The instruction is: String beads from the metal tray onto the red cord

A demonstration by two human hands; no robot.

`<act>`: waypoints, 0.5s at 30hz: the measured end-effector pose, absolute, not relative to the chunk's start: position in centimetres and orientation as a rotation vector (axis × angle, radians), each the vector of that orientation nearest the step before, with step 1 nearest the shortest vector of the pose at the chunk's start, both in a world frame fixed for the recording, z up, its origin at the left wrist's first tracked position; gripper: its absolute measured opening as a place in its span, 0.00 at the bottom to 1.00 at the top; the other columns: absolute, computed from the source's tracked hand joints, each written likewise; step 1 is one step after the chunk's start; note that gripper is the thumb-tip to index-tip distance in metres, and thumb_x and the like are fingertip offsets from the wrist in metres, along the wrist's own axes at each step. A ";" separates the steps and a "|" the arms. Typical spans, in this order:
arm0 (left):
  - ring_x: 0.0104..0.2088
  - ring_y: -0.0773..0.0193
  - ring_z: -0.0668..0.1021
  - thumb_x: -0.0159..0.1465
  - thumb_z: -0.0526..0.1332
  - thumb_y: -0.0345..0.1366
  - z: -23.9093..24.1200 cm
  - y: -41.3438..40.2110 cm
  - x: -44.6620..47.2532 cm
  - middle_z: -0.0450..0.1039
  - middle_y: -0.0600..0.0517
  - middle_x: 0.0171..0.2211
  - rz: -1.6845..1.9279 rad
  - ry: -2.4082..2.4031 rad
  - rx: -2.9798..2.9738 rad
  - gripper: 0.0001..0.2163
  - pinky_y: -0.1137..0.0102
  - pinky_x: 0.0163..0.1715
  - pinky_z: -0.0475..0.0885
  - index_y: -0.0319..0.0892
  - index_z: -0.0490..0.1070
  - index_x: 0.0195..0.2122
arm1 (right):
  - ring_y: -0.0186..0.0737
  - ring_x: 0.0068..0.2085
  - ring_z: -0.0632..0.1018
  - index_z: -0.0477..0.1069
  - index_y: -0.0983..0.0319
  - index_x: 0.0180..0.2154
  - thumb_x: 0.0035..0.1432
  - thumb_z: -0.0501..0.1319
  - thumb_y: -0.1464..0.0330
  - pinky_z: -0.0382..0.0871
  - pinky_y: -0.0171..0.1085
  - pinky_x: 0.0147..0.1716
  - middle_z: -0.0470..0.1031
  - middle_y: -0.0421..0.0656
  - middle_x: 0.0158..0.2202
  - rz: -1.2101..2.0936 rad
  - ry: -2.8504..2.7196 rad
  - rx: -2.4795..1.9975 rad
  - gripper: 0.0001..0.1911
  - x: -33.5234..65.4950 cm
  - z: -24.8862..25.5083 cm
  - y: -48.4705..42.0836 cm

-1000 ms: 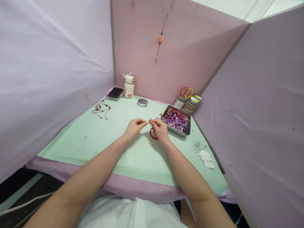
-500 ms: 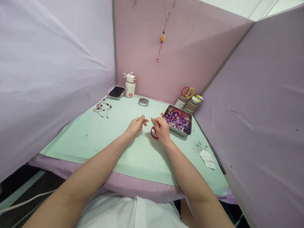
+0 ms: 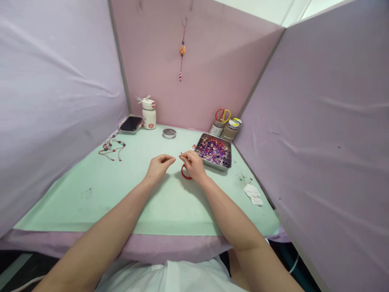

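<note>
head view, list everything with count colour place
table: 1, green, centre
walls: 3, pink back, purple sides
tray: 1, silver, right of centre
beads: many, mostly purple, in tray
small item: 1, red-and-white, left of tray
loop: 1, red, centre
jars: 2, grey and brownish, behind tray
handles: 2, red and yellow, in left jar
bottle: 1, white, back left
phone: 1, black, back left
round case: 1, grey, back centre
beaded cord: count unclear, red, table's left
hanging cord: 1, red, back wall
tissue: 1, white, table's right
shirt: 1, white, bottom
arms: 2, bare, foreground
left hand: 1, bare, centre, fingertips pinched
right hand: 1, bare, centre, pinching thin item
</note>
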State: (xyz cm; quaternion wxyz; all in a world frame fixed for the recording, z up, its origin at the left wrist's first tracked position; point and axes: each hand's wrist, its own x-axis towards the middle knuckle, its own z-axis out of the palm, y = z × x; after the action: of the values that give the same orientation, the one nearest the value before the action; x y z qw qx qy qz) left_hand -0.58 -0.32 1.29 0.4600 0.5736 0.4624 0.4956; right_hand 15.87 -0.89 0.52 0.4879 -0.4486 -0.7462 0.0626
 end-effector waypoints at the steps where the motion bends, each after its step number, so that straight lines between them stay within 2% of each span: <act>1: 0.29 0.64 0.72 0.47 0.67 0.47 1.3 -0.3 -0.6 0.75 0.50 0.27 1.222 1.155 1.403 0.15 0.69 0.31 0.65 0.39 0.75 0.27 | 0.38 0.38 0.73 0.73 0.59 0.33 0.62 0.55 0.65 0.64 0.38 0.42 0.75 0.43 0.33 0.143 -1.789 -1.113 0.10 16.4 0.9 -0.7; 5: 0.29 0.63 0.72 0.47 0.67 0.48 1.7 -0.4 -0.6 0.76 0.49 0.27 1.200 1.223 1.377 0.16 0.69 0.32 0.65 0.39 0.76 0.27 | 0.39 0.39 0.74 0.74 0.60 0.33 0.60 0.55 0.67 0.64 0.37 0.43 0.76 0.43 0.34 0.088 -1.650 -1.333 0.10 20.5 2.7 0.7; 8: 0.29 0.63 0.72 0.46 0.67 0.48 2.0 -0.6 -0.6 0.76 0.49 0.28 1.177 1.246 1.370 0.16 0.69 0.32 0.65 0.40 0.76 0.27 | 0.38 0.37 0.75 0.75 0.60 0.32 0.57 0.56 0.69 0.65 0.36 0.41 0.77 0.43 0.33 0.080 -1.611 -1.675 0.09 24.2 3.7 1.8; 15: 0.29 0.63 0.72 0.47 0.66 0.48 1.9 -0.5 -0.6 0.76 0.49 0.28 1.139 1.263 1.395 0.16 0.69 0.32 0.65 0.40 0.76 0.27 | 0.43 0.40 0.76 0.77 0.59 0.30 0.51 0.61 0.70 0.66 0.37 0.41 0.78 0.45 0.37 0.210 -1.709 -2.275 0.06 27.3 2.8 3.4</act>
State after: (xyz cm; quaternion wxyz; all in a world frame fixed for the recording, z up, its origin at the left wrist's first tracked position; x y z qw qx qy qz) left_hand -0.64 -0.53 1.86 0.4537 0.5651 0.5118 0.4613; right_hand 27.33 3.41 2.78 0.1437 -0.7892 -0.5927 0.0729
